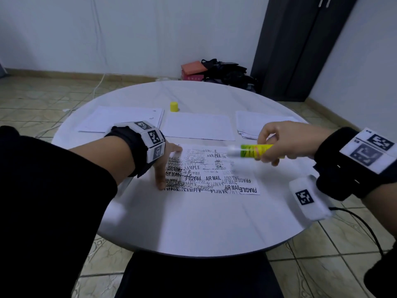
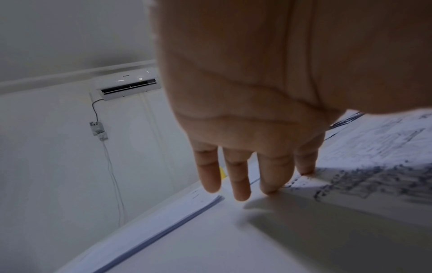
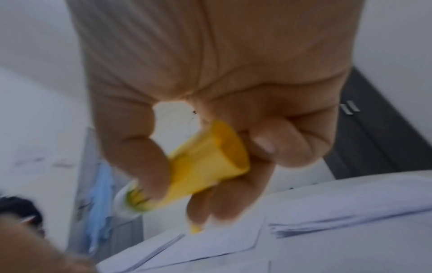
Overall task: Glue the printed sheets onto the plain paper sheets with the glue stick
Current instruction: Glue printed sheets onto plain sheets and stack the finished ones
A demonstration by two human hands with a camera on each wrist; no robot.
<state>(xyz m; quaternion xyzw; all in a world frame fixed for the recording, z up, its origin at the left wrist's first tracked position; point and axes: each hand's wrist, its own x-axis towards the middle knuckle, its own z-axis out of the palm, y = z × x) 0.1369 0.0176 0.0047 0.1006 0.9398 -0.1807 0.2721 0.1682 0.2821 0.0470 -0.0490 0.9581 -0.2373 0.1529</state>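
While the yellow-green plastic glue stick (image 1: 256, 152) hangs uncapped above the table, its long axis runs roughly left–right across the head view, white tip aimed at frame left, base buried in the right hand (image 1: 285, 140). That hand has fingers and thumb curled round the barrel near its base; the right wrist view confirms the wrap. Stick sits centre-right of frame, over the upper right part of the black-and-white printed paper sheet (image 1: 214, 171), tip apart from the paper as far as I can tell (blurred).

Sheet lies just below and left of the grip, long axis also left–right, print showing. Right hand is the nearer one to the glue zone. Left hand (image 1: 165, 166) is spread flat, fingertips (image 2: 271, 188) pressing the sheet's left edge at frame centre-left.

Outward: blank white paper sheet (image 1: 198, 126) just above the printed one, yellow cap (image 1: 174, 106) upright beyond it, paper stacks upper left (image 1: 120, 119) and upper right (image 1: 249, 124), all on the round white table (image 1: 193, 229).

Judgement: next move is tip down, then strokes along the sheet.
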